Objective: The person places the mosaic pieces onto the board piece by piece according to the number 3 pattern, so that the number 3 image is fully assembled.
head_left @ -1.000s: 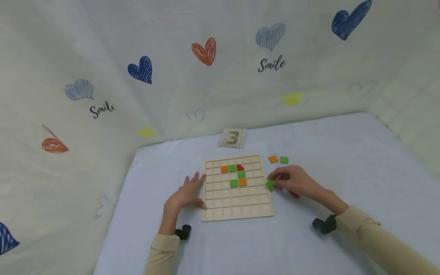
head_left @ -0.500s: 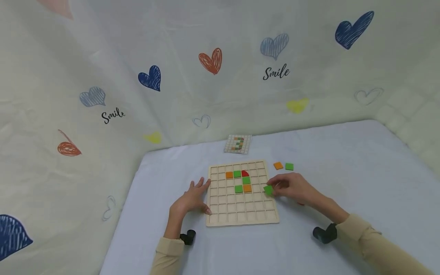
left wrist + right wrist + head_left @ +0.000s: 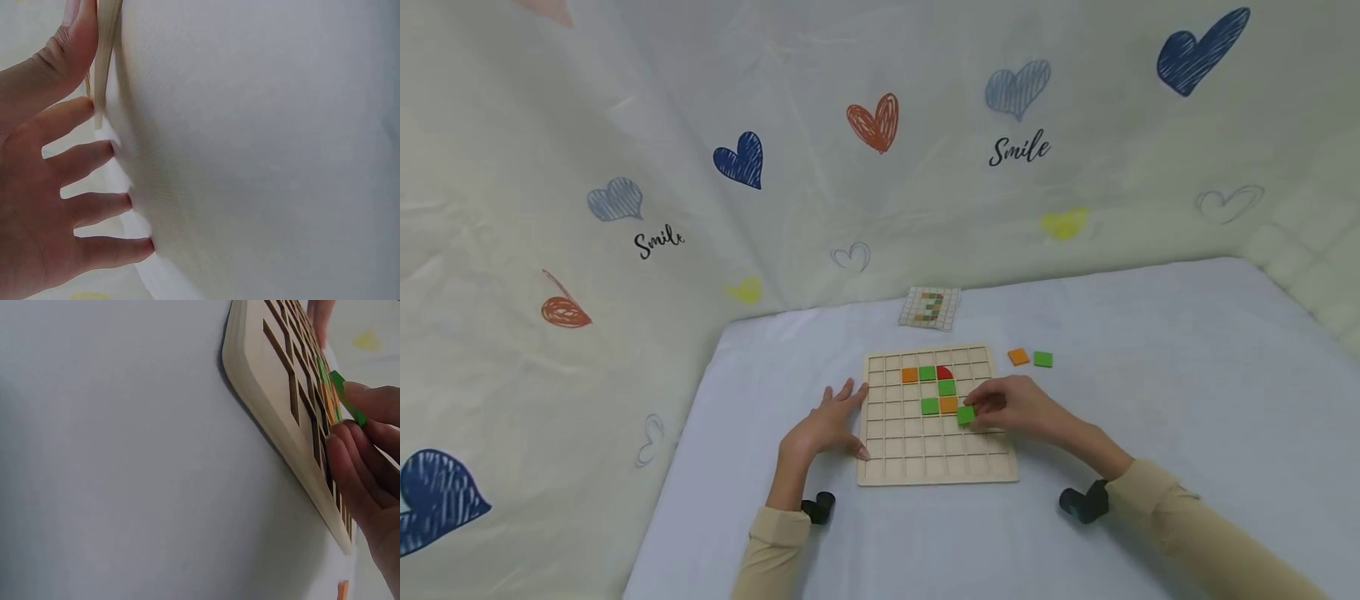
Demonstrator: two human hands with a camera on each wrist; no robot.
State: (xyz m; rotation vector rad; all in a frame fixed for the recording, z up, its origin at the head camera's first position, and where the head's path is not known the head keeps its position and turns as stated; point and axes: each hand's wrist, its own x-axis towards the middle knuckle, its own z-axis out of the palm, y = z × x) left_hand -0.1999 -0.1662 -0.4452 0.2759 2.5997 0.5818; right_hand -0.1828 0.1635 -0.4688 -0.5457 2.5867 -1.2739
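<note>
A square wooden grid board (image 3: 902, 467) lies on the white-covered table, with green, orange and red tiles set in several of its upper cells. My right hand (image 3: 1018, 408) pinches a green square tile (image 3: 966, 415) between thumb and fingers over the board, just right of and below the orange tile (image 3: 949, 405). In the right wrist view the pinched green tile (image 3: 347, 397) is tilted above the grid. My left hand (image 3: 823, 429) has its fingers spread, thumb and index finger touching the board's left edge; in the left wrist view other fingertips (image 3: 140, 245) rest on the cloth.
A card (image 3: 929, 308) with a tile pattern shaped like a 3 lies behind the board. An orange tile (image 3: 1018, 357) and a green tile (image 3: 1042, 359) lie right of the board's far corner. A heart-printed cloth wall (image 3: 805, 200) rises behind the table.
My right hand has carried the green tile leftward, from beside the board's right edge to over its cells. The left hand stays at the left edge. The head view has shifted somewhat.
</note>
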